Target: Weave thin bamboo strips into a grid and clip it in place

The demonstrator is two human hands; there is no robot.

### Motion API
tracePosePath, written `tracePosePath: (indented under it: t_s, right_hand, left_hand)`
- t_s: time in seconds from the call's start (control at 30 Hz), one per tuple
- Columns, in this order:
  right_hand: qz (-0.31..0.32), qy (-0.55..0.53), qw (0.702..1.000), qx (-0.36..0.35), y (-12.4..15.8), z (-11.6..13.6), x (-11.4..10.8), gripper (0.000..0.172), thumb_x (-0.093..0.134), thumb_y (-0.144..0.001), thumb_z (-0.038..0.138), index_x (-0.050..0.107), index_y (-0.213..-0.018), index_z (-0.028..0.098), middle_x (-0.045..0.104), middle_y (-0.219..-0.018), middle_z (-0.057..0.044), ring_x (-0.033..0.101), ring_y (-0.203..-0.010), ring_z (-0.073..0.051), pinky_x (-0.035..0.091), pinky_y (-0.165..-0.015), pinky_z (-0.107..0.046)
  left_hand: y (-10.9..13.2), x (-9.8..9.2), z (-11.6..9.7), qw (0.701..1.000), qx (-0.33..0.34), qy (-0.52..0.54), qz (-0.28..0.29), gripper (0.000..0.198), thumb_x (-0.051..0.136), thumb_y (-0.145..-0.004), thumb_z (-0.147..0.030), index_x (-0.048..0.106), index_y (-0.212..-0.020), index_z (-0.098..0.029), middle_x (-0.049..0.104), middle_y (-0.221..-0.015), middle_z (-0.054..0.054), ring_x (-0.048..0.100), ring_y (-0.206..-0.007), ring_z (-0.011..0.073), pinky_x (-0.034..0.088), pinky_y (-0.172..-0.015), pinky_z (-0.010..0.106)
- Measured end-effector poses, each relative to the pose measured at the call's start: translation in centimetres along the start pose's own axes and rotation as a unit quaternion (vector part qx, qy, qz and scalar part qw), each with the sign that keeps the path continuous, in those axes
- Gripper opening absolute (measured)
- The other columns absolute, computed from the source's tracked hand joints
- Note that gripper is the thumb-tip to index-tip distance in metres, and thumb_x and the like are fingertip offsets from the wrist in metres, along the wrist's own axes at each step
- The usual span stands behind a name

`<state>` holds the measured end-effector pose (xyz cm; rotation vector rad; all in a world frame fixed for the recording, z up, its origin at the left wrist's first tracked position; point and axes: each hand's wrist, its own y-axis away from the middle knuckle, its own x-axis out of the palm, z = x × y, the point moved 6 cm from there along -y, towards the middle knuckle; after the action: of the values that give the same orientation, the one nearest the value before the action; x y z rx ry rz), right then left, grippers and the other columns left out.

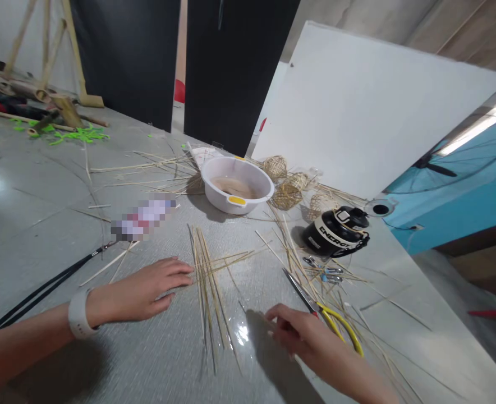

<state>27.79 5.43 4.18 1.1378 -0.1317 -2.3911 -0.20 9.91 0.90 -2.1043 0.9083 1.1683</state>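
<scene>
Fingers [183, 268] of my left hand [149, 292] lie flat and only slightly parted, tips right beside the crossed bamboo strips [208, 269], pinching nothing as far as I can see. Over on the other side, my right hand [296, 331] is half curled above the bench [168, 359]; whether a strip sits in that curl, I cannot tell.

So here's the danger: those strips fan out in front of me, a few laid across the rest, and I see no tie at the crossing. One careless nudge from my left fingertips and I reckon the layout splays, more so on a surface this shiny and probably slick.

Eyes right! Yellow-handled scissors [302, 293] lie just beyond my right fingers, blades looking slightly apart. Swing that hand outward blindly and I could catch an edge, or drag the loose strips near them.

Further up, the white basin [218, 199] holds what looks like water; a hard bump could slop it. Near it, the woven balls [287, 196] look light enough to roll, and the black jug's [336, 233] cap seems open, so tipping it might wet everything.
</scene>
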Motion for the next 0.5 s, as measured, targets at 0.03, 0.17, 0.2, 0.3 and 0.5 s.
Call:
tracePosePath:
  t_s: [0.03,0.17,0.2,0.3,0.5]
  right_hand:
    - [-0.016,-0.064,0.998,0.009,0.1,0.0,-0.7,0.013,0.05,-0.09,0.029,0.061,-0.097,0.025,0.06,-0.069,0.002,0.055,-0.055,-0.012,0.041,-0.051,-0.023]
    - [-0.135,-0.309,0.941,0.01,-1.9,2.0,-2.3,0.028,0.059,-0.085,0.042,0.06,-0.1,0.019,0.055,-0.065,0.002,0.055,-0.053,-0.012,0.047,-0.049,-0.025]
    - [-0.173,-0.329,0.928,-0.019,-2.6,3.3,-2.6,0.025,0.06,-0.084,0.041,0.061,-0.095,0.019,0.057,-0.067,0.001,0.056,-0.055,-0.012,0.048,-0.051,-0.025]
    - [-0.272,-0.285,0.912,-0.112,-4.0,7.5,-3.1,0.017,0.058,-0.087,0.037,0.06,-0.092,0.02,0.06,-0.071,0.0,0.057,-0.056,-0.012,0.047,-0.052,-0.024]
    - [-0.245,0.031,0.956,-0.16,-5.1,9.1,-0.8,0.01,0.054,-0.09,0.026,0.062,-0.092,0.019,0.061,-0.08,-0.003,0.055,-0.064,-0.014,0.043,-0.058,-0.026]
  left_hand:
    - [-0.2,-0.1,-0.1,1.0,-0.005,-0.005,-0.007,0.043,0.05,-0.081,-0.01,0.058,-0.12,-0.026,0.055,-0.134,0.005,0.048,-0.126,0.0232,0.031,-0.112,0.047]
    - [-1.7,-0.2,-0.3,0.996,-0.056,-0.032,-0.064,0.037,0.055,-0.083,-0.021,0.057,-0.12,-0.022,0.055,-0.134,0.008,0.046,-0.127,0.0257,0.026,-0.113,0.051]
    - [-2.1,0.1,-0.3,0.995,-0.062,-0.039,-0.071,0.041,0.055,-0.085,-0.025,0.052,-0.126,-0.022,0.051,-0.138,0.009,0.043,-0.13,0.0261,0.026,-0.113,0.052]
    - [-3.1,1.5,0.0,0.996,-0.056,-0.054,-0.045,0.048,0.048,-0.093,-0.029,0.039,-0.14,-0.026,0.037,-0.15,0.01,0.033,-0.138,0.0265,0.025,-0.112,0.054]
    - [-2.4,2.1,0.4,1.0,0.004,-0.007,0.027,0.054,0.048,-0.093,-0.022,0.033,-0.144,-0.031,0.037,-0.151,0.007,0.032,-0.139,0.0224,0.021,-0.114,0.052]
